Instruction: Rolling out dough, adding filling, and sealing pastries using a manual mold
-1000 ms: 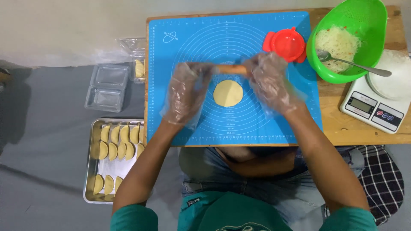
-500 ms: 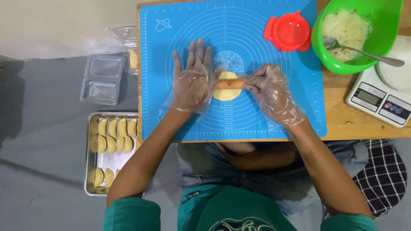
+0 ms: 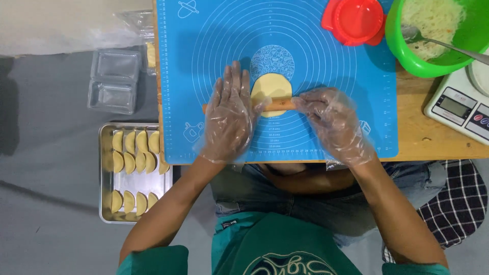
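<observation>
While my left hand (image 3: 230, 114) lay flat and open, palm down on one end of the thin wooden rolling pin (image 3: 277, 105), my right hand (image 3: 333, 122) rested on the other end with its fingers loosely curled over the stick rather than clenched round it. Both hands wore thin clear plastic gloves. The pin lay across the near edge of a small round of pale dough (image 3: 271, 87), which sat near the middle of the blue silicone mat (image 3: 214, 46), on its printed rings.

I judged the dough soft, light and easily torn, likely to stick, so it wanted even, gentle pressure; lifting it would best be done from under the edge. The pin looked stiff and light, and slippery under the gloves, best worked from its two ends.

A red plastic dumpling press (image 3: 356, 20) stood at the far side of the mat, beside a green bowl (image 3: 407, 58) of shredded filling with a spoon (image 3: 438, 43) in it. A kitchen scale (image 3: 458, 109) sat to my right. Below the table on my left lay a metal tray (image 3: 135, 181) of folded dumplings (image 3: 135, 153) and some clear plastic containers (image 3: 112, 81). Nothing stood in the pin's way.
</observation>
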